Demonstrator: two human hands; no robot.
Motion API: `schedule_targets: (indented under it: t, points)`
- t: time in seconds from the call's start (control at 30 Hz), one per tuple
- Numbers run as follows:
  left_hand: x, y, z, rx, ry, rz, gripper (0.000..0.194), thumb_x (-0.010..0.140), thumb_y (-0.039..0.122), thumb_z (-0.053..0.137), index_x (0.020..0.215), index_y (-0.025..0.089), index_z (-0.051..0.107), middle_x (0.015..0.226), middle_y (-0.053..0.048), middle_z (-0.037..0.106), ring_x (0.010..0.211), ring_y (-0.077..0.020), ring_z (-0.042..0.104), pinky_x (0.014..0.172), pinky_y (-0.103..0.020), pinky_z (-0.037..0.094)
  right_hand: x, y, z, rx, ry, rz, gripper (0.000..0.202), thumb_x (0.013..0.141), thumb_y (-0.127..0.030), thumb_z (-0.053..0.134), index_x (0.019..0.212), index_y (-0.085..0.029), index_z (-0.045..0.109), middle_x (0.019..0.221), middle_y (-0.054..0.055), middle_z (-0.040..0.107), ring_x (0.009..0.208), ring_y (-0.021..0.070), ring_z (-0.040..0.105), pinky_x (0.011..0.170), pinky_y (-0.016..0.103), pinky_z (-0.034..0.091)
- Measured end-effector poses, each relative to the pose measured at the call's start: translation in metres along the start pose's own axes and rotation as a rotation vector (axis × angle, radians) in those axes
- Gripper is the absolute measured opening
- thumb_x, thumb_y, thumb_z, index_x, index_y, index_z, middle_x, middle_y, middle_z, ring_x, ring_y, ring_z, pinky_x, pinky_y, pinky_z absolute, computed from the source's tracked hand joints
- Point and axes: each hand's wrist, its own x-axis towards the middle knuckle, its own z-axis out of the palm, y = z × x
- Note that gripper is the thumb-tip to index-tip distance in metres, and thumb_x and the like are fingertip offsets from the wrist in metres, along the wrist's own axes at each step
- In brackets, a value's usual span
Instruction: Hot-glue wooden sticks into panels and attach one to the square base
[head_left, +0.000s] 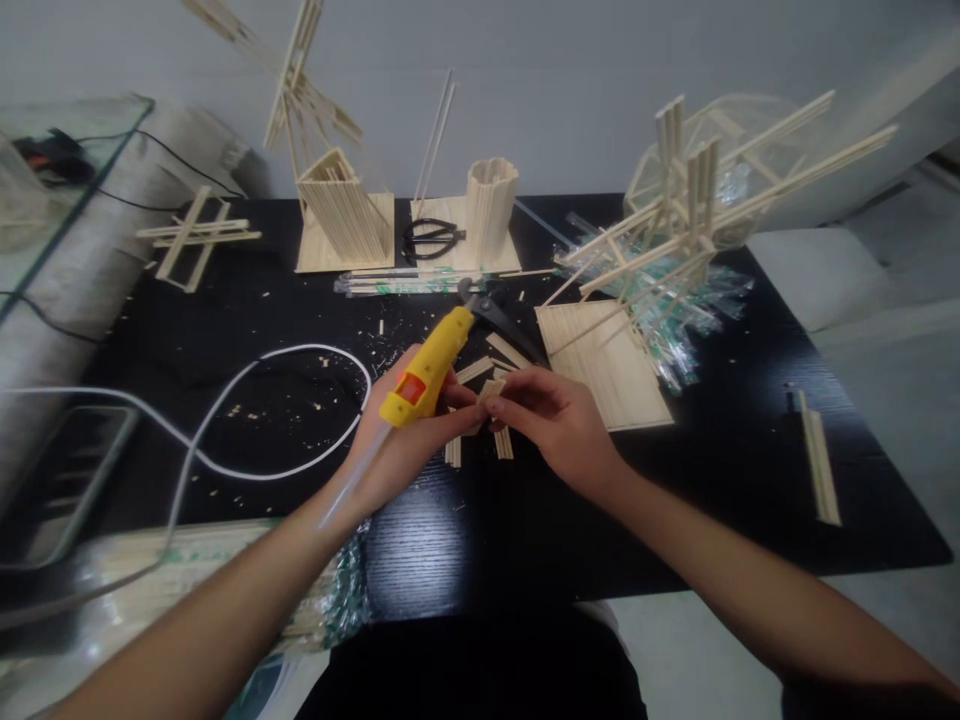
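Observation:
A yellow hot glue gun [429,368] lies over my left hand [394,425], its nozzle pointing away and a clear glue stick [352,487] trailing from its back. The gun's handle is hidden by the hand. The thumb and fingertips of that hand also reach a small wooden piece [489,390] made of thin sticks. From the other side, my right hand [559,420] pinches this piece, thumb against fingers. Short stick strips [504,445] show just below and behind the fingertips. Dark-handled pliers [502,318] lie past the nozzle, partly behind it.
Wooden stick models with bases, including a round tower [491,205] and a slanted tower [341,210], stand along the wall. A crossed-blade model on a wooden base [607,370] is at right. Black scissors [433,238], stick packs [217,580] and a looped white cable [277,475] lie around.

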Motion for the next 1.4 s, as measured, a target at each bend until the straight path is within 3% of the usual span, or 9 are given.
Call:
schedule_targets:
  t: [0.33, 0.57, 0.8, 0.9, 1.0, 1.07, 1.13, 1.23, 1.4]
  points:
    - [-0.001, 0.000, -0.001, 0.165, 0.054, 0.055, 0.040, 0.073, 0.030, 0.091, 0.092, 0.022, 0.058, 0.078, 0.001, 0.077, 0.074, -0.0179, 0.075, 0.066, -0.028, 0.056, 0.001, -0.001, -0.002, -0.019, -0.040, 0.028, 0.026, 0.077, -0.040, 0.090, 0.083, -0.020, 0.075, 0.079, 0.000, 0.073, 0.068, 0.0138, 0.070, 0.069, 0.030, 0.064]
    - [0.001, -0.005, -0.002, 0.147, 0.043, 0.049, 0.038, 0.073, 0.027, 0.091, 0.094, 0.021, 0.059, 0.079, 0.000, 0.078, 0.077, -0.0177, 0.075, 0.073, -0.029, 0.055, 0.003, -0.004, -0.004, 0.004, -0.076, 0.108, 0.029, 0.073, -0.042, 0.092, 0.080, -0.019, 0.075, 0.076, -0.001, 0.072, 0.066, 0.0124, 0.068, 0.066, 0.028, 0.062]
    - [0.002, -0.002, 0.003, 0.084, 0.043, -0.003, 0.042, 0.066, 0.023, 0.093, 0.090, 0.021, 0.058, 0.079, 0.001, 0.076, 0.078, -0.0175, 0.075, 0.075, -0.029, 0.057, 0.003, -0.006, -0.005, -0.061, -0.103, 0.057, 0.028, 0.081, -0.043, 0.085, 0.079, -0.019, 0.072, 0.073, -0.002, 0.068, 0.062, 0.0119, 0.064, 0.063, 0.027, 0.061]
    - [0.003, 0.002, 0.002, 0.073, 0.054, -0.007, 0.036, 0.071, 0.028, 0.090, 0.088, 0.021, 0.059, 0.083, 0.001, 0.076, 0.083, -0.0171, 0.074, 0.078, -0.029, 0.058, 0.000, -0.004, -0.005, -0.223, -0.002, -0.119, 0.024, 0.089, -0.042, 0.079, 0.081, -0.021, 0.069, 0.077, -0.001, 0.069, 0.065, 0.0135, 0.066, 0.059, 0.027, 0.060]
    - [0.004, 0.004, -0.003, 0.098, 0.056, -0.037, 0.029, 0.081, 0.037, 0.083, 0.089, 0.021, 0.060, 0.080, -0.001, 0.076, 0.076, -0.0167, 0.073, 0.072, -0.028, 0.057, -0.006, -0.003, -0.008, -0.538, 0.081, -0.528, 0.005, 0.096, -0.027, 0.072, 0.094, -0.023, 0.072, 0.092, 0.004, 0.074, 0.080, 0.0175, 0.072, 0.069, 0.031, 0.064]
    - [0.004, 0.004, -0.006, 0.058, 0.024, -0.058, 0.029, 0.085, 0.041, 0.080, 0.089, 0.021, 0.060, 0.080, -0.003, 0.077, 0.073, -0.0170, 0.073, 0.069, -0.028, 0.057, -0.011, -0.003, -0.011, -0.740, 0.033, -0.811, 0.017, 0.097, -0.017, 0.069, 0.111, -0.026, 0.074, 0.103, 0.005, 0.076, 0.092, 0.0202, 0.075, 0.081, 0.036, 0.066]
    - [0.005, 0.003, -0.008, -0.014, -0.041, -0.068, 0.029, 0.084, 0.040, 0.081, 0.087, 0.020, 0.061, 0.078, -0.002, 0.075, 0.069, -0.0161, 0.072, 0.065, -0.027, 0.057, -0.015, -0.006, -0.014, -0.869, -0.069, -0.986, 0.034, 0.096, -0.011, 0.067, 0.126, -0.027, 0.070, 0.110, 0.005, 0.077, 0.100, 0.0210, 0.075, 0.089, 0.037, 0.067]
    - [0.005, 0.000, -0.008, -0.131, -0.109, -0.118, 0.028, 0.078, 0.031, 0.087, 0.085, 0.019, 0.063, 0.071, 0.002, 0.069, 0.063, -0.0127, 0.067, 0.060, -0.024, 0.055, -0.020, -0.012, -0.016, -0.951, -0.206, -1.070, 0.042, 0.096, -0.006, 0.066, 0.134, -0.021, 0.067, 0.113, 0.007, 0.077, 0.104, 0.0215, 0.075, 0.091, 0.035, 0.067]
    - [0.007, -0.001, -0.009, -0.207, -0.079, -0.170, 0.035, 0.067, 0.023, 0.093, 0.086, 0.019, 0.063, 0.071, 0.005, 0.063, 0.057, -0.0098, 0.062, 0.056, -0.023, 0.054, -0.021, -0.016, -0.013, -0.918, -0.310, -0.983, 0.040, 0.099, -0.007, 0.063, 0.134, -0.026, 0.068, 0.115, 0.006, 0.077, 0.111, 0.0225, 0.075, 0.096, 0.037, 0.067]
